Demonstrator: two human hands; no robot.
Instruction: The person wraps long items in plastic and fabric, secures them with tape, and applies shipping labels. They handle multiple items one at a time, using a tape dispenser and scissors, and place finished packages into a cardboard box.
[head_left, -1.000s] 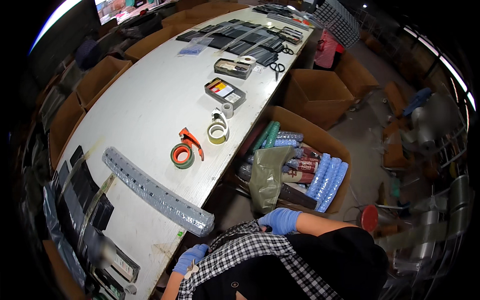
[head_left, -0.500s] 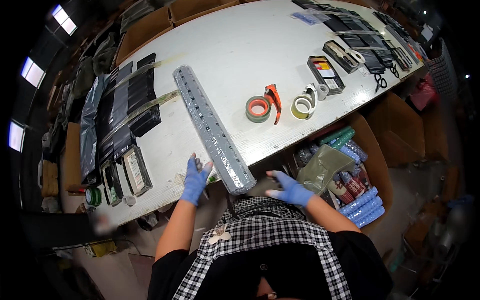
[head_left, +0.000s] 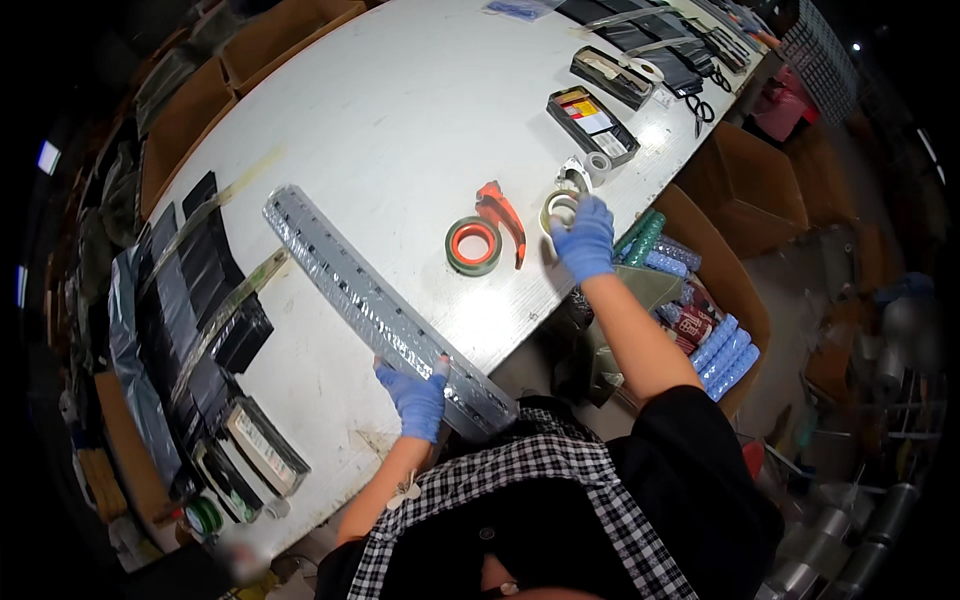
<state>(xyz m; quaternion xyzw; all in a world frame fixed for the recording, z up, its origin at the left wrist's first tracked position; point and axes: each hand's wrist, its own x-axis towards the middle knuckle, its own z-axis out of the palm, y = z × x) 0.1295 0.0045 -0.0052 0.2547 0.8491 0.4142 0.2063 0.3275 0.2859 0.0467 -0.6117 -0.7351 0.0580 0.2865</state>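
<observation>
The person's left hand (head_left: 415, 400), in a blue glove, is pressing down on the near end of a long, silvery, foil-wrapped strip (head_left: 375, 308) lying slantwise across the white table (head_left: 400, 110), fingers curled over its edge. The right hand (head_left: 583, 238), also gloved, is reaching to the pale roll of clear tape (head_left: 558, 208) just beyond the strip's near end, close to the table edge, fingers closing narrowly on its rim. A green-and-orange tape roll (head_left: 473, 245) and an orange tape cutter (head_left: 503, 216) are lying between strip and pale roll. The fetching step seems to be in hand; the next move calls for lifting the roll clear without nudging the cutter.
</observation>
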